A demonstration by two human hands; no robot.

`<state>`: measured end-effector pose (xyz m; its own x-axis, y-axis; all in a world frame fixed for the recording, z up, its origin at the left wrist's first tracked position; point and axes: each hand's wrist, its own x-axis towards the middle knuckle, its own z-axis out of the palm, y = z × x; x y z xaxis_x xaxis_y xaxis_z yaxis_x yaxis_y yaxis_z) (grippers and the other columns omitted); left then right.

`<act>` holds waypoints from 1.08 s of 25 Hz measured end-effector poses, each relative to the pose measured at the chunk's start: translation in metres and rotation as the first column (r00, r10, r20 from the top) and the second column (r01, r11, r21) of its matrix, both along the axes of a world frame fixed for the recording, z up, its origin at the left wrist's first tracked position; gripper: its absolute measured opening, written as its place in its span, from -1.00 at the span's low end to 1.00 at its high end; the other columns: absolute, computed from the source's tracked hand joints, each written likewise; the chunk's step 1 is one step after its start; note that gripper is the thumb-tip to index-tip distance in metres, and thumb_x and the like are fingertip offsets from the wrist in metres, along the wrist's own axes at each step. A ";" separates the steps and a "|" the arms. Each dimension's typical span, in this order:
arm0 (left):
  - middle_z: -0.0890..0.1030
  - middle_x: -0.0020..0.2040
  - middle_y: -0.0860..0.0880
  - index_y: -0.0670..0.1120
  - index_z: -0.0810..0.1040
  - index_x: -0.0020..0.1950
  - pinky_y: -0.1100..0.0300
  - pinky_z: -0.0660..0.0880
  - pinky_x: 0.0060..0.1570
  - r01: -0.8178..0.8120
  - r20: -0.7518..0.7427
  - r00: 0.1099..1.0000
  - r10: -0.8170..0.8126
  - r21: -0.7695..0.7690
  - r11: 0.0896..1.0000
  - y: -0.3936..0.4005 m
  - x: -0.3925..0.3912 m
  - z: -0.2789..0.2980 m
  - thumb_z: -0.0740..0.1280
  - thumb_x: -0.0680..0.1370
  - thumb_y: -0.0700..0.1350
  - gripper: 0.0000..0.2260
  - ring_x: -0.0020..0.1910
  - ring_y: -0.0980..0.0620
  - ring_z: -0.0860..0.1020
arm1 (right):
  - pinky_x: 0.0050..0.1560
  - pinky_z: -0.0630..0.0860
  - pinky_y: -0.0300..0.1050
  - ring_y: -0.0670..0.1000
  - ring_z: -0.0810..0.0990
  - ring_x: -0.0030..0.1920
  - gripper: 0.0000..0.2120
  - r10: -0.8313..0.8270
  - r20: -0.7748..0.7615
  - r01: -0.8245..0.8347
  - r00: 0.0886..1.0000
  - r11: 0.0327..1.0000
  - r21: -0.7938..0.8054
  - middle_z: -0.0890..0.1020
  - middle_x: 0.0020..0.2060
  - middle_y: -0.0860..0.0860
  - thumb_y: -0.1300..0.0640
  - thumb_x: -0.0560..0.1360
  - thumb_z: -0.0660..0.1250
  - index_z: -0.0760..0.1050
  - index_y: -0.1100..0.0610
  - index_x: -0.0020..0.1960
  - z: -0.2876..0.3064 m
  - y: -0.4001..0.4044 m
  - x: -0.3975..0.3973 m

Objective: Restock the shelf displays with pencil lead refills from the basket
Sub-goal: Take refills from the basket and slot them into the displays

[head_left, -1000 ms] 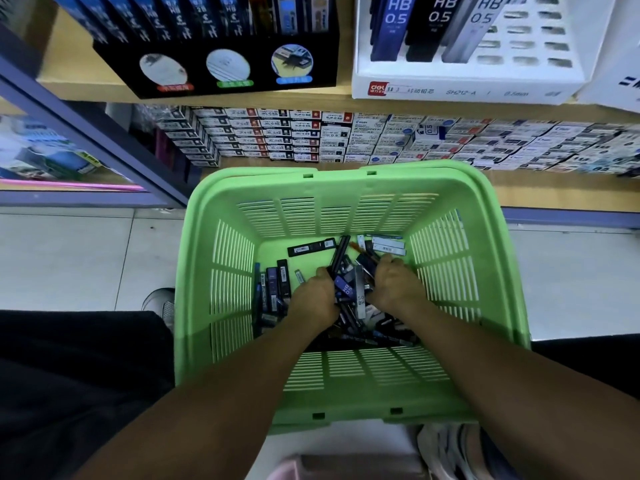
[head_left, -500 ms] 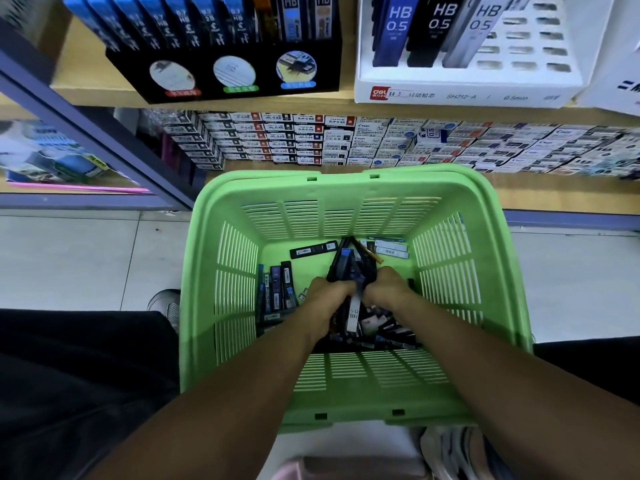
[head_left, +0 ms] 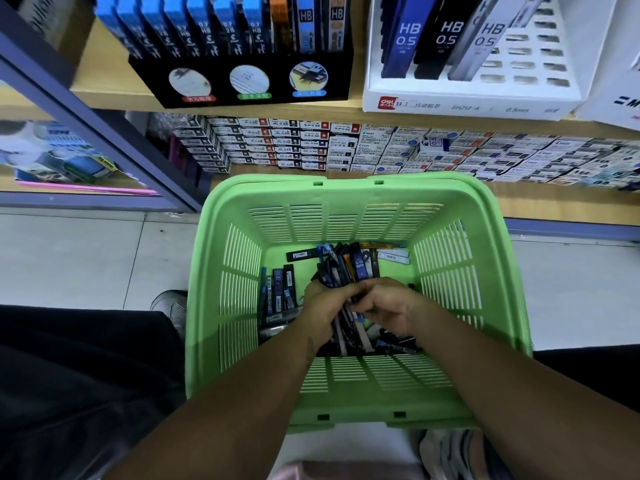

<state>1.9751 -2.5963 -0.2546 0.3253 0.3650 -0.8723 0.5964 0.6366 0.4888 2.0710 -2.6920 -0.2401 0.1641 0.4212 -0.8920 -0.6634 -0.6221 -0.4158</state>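
Both forearms reach down into the green basket (head_left: 221, 299). The left hand (head_left: 320, 306) and right hand (head_left: 388, 306), knuckles touching, clench one bundle of lead refills (head_left: 349, 268) above the basket floor. Slatted walls ring them; the top is open. The bundle's long axis points away, toward the shelf (head_left: 519, 202).
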 end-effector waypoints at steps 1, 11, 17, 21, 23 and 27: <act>0.73 -0.11 -0.14 -0.20 0.62 0.09 -0.11 0.66 -0.08 -0.004 0.012 1.000 0.004 -0.005 1.000 0.001 -0.001 0.002 0.69 0.19 -0.10 -0.47 -0.12 -0.13 0.71 | 0.07 0.60 -0.11 0.08 0.68 0.05 -0.63 0.002 0.002 -0.002 1.000 1.000 0.007 0.72 -0.02 0.15 0.61 0.41 0.31 0.62 0.24 0.05 -0.001 0.000 -0.001; 0.72 -0.09 -0.17 -0.20 0.61 0.09 -0.19 0.64 -0.04 0.016 0.074 0.997 -0.021 0.065 0.998 0.016 -0.007 0.011 0.63 0.04 -0.16 -0.36 -0.10 -0.17 0.70 | 0.12 0.64 -0.03 0.06 0.70 0.00 -0.65 0.239 0.319 -0.229 0.917 0.971 -0.068 0.72 -0.03 0.11 0.53 0.39 0.41 0.64 0.12 -0.02 0.028 0.007 0.016; 0.71 -0.01 -0.19 -0.21 0.59 0.14 -0.18 0.64 -0.05 0.112 0.126 0.986 -0.112 0.012 0.994 0.022 -0.013 0.038 0.62 0.15 -0.20 -0.42 -0.03 -0.21 0.69 | 0.02 0.64 -0.05 0.13 0.71 0.03 -0.70 0.179 0.275 -0.193 0.945 0.981 0.026 0.73 -0.02 0.14 0.38 0.48 0.42 0.61 0.18 0.18 0.053 0.001 0.025; 0.69 0.06 -0.21 -0.16 0.54 0.18 -0.26 0.60 0.03 0.148 0.170 0.975 -0.146 -0.001 0.989 0.020 -0.010 0.061 0.61 0.18 -0.21 -0.41 0.04 -0.24 0.66 | -0.16 0.64 -0.10 0.11 0.73 -0.05 -0.59 0.099 0.314 -0.110 0.944 0.994 0.019 0.72 -0.01 0.15 0.37 0.51 0.39 0.47 0.12 0.31 0.063 0.008 0.019; 0.71 0.01 -0.19 -0.15 0.58 0.12 -0.22 0.59 0.08 0.164 0.211 0.964 -0.159 -0.006 0.986 0.019 -0.011 0.077 0.52 0.32 -0.35 -0.60 0.03 -0.22 0.67 | -0.16 0.65 -0.06 0.12 0.72 -0.02 -0.57 0.002 0.304 -0.021 0.953 0.998 0.060 0.70 0.05 0.15 0.38 0.55 0.32 0.44 0.13 0.38 0.065 0.010 0.017; 0.68 0.03 -0.21 -0.12 0.54 0.11 -0.17 0.58 0.02 0.232 0.210 0.953 -0.220 -0.037 0.972 0.018 -0.015 0.082 0.49 0.35 -0.40 -0.61 -0.03 -0.17 0.65 | 0.05 0.64 0.03 0.13 0.66 0.13 -0.57 -0.139 0.171 0.101 0.975 0.972 0.211 0.64 0.21 0.13 0.39 0.58 0.21 0.46 0.11 0.40 0.072 0.016 0.015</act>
